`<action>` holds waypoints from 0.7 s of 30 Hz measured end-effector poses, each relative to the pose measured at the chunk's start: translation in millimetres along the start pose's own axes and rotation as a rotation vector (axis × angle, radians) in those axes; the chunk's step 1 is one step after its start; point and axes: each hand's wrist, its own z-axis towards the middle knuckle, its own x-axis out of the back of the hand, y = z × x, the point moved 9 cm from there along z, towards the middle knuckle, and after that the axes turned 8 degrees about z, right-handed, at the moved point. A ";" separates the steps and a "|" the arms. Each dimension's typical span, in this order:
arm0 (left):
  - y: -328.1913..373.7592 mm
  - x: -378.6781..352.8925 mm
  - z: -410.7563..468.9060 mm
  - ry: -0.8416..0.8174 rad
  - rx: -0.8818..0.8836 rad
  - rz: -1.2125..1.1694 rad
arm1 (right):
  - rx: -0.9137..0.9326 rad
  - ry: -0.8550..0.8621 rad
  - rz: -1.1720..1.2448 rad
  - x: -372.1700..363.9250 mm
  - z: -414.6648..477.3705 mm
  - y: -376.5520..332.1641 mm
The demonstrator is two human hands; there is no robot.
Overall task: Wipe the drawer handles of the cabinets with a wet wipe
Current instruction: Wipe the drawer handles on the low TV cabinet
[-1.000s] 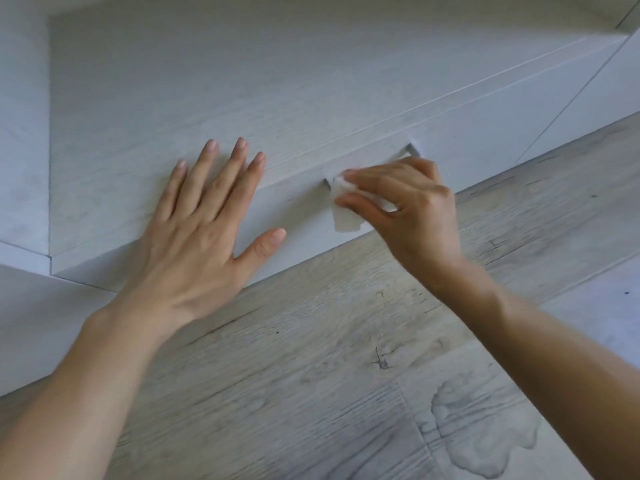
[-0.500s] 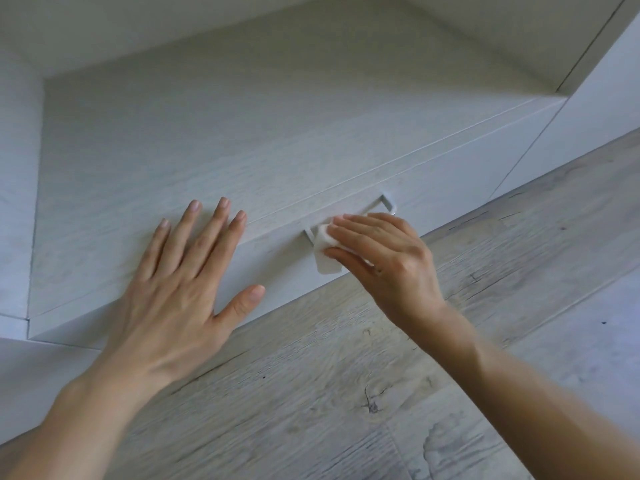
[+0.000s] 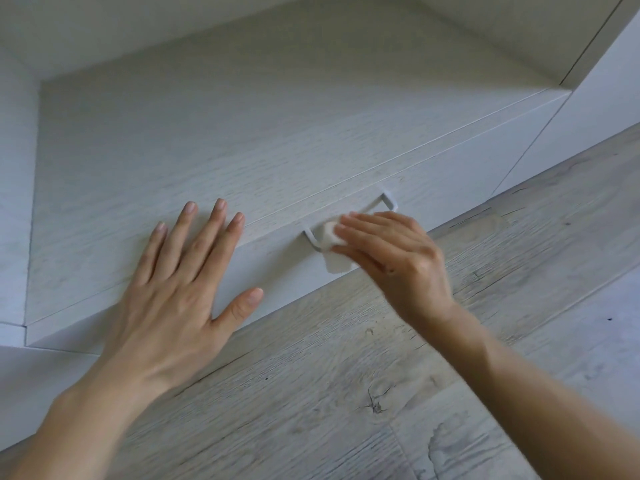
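While right hand (image 3: 394, 258) fingers pinch a folded white wet wipe (image 3: 334, 249) on the thin metal handle (image 3: 388, 200),
left hand (image 3: 180, 282) lies flat, fingers spread, on the pale woodgrain drawer (image 3: 450, 174).

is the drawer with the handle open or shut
Shut: the drawer front sits flush under the cabinet top edge, with only thin seams around it and no interior showing.
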 end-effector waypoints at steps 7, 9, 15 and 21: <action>0.2 -1.3 0.2 -0.009 -0.007 0.002 | 0.099 -0.031 0.005 -24.7 -1.4 -19.6; 0.5 -1.3 0.6 -0.017 -0.012 -0.005 | 0.127 -0.013 0.010 -32.7 -3.2 -28.3; 0.7 0.5 -0.1 -0.008 -0.026 -0.023 | -0.003 0.005 -0.003 16.8 -4.7 15.0; 0.8 -0.6 0.6 0.005 0.003 -0.030 | -0.106 0.053 0.012 24.5 -1.4 20.6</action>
